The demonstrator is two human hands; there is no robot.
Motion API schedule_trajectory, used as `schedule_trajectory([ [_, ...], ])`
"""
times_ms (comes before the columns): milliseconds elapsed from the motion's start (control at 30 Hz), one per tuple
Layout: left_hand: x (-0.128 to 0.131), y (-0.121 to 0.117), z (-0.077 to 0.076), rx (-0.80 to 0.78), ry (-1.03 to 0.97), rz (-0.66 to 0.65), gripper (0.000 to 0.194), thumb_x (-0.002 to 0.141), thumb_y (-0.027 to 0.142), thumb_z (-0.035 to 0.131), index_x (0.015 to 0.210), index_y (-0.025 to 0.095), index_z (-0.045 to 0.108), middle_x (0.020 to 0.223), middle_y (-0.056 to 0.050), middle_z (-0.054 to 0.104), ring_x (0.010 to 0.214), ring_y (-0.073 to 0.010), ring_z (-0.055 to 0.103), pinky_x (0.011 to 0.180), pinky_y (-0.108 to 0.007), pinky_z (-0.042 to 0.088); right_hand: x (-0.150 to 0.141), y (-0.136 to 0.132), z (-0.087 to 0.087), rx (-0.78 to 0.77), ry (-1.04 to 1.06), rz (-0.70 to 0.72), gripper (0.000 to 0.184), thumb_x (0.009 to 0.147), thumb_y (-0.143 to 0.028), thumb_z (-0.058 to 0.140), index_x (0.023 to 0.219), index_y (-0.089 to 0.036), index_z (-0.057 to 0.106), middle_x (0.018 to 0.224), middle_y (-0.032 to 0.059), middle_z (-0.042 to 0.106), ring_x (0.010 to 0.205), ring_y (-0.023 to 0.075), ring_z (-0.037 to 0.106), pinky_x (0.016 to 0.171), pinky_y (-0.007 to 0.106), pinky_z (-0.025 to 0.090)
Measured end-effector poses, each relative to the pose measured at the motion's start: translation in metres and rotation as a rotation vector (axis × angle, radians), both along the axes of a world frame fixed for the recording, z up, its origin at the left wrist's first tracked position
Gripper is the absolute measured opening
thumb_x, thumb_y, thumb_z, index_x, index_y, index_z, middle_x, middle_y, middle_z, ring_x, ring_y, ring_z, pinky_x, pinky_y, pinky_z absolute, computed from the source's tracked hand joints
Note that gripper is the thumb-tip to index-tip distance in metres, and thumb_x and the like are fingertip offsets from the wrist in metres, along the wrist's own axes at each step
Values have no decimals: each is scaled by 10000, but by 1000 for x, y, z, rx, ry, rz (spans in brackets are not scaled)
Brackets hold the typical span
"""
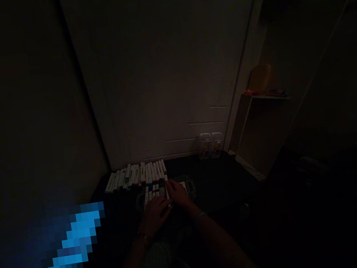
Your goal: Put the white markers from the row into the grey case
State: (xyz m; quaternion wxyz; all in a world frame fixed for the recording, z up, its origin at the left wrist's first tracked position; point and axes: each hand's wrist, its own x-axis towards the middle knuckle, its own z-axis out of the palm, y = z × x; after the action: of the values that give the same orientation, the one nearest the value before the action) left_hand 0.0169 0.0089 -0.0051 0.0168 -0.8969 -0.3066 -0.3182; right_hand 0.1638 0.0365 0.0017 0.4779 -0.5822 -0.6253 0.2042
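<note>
In dim light, my right hand [178, 192] is closed around a white marker [165, 180] that stands roughly in line with others in a clear plastic case [191, 186]. My left hand [156, 211] lies over the near ends of several white markers [152, 191] in the case, its fingers stretched toward the right hand. Some of these markers have blue or red bands. Behind the case, a long row of white markers [134, 175] lies side by side on the dark table. My hands cover part of the case.
Two clear plastic containers [205, 145] with labels stand at the back of the table [214, 191], against a pale wall [163, 73]. To the right is a shelf unit [248, 128] with an orange object [260, 78] on top. A blurred-out bright blue patch [79, 236] shows at left.
</note>
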Motion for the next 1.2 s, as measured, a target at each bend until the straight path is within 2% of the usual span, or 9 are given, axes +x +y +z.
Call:
schedule_trajectory([
  [133,1,-2,3,-14,-13,-17,267,836,299,436,1057,272,585,992,-40,588,957,-189,514,836,-357,424,-1,-1,2,-6,85,-12,339,883,-429,348,1064,-249,572,914,7,636,818,136,581,718,235,440],
  [300,3,-6,4,-55,-6,-10,266,845,287,414,1063,270,564,991,-35,584,953,-178,518,845,-345,420,0,3,-2,-13,199,-41,435,851,-394,420,1260,-246,415,890,14,646,803,142,600,710,255,467],
  [433,2,-5,1,-53,-42,56,307,830,316,434,1118,234,502,1025,-47,579,950,-189,523,844,-357,415,2,5,-6,-13,245,2,432,846,-382,424,1254,-241,404,843,-1,651,769,130,606,686,245,473],
  [600,2,-4,2,0,7,119,262,796,405,478,948,209,562,969,-54,602,921,-222,520,820,-382,403,2,5,-4,-29,228,-17,406,845,-361,427,1236,-249,421,861,1,643,777,131,602,690,247,465],
  [700,2,-6,5,40,8,145,258,790,424,481,909,216,577,962,-55,609,938,-234,508,833,-400,385,2,4,-4,-18,202,-1,395,858,-372,398,1236,-260,421,860,-5,639,783,129,600,691,242,459],
  [967,2,-6,5,13,12,112,237,810,411,461,863,205,565,891,-44,599,895,-212,510,801,-368,398,2,3,-4,8,204,-15,391,859,-362,390,1232,-250,422,847,4,635,737,124,595,650,227,454],
  [1200,3,-6,4,-25,-11,107,233,813,400,453,871,205,568,887,-44,593,882,-203,516,804,-361,396,3,0,1,36,260,-1,419,870,-379,357,1251,-209,390,758,5,622,681,124,587,614,219,449],
])
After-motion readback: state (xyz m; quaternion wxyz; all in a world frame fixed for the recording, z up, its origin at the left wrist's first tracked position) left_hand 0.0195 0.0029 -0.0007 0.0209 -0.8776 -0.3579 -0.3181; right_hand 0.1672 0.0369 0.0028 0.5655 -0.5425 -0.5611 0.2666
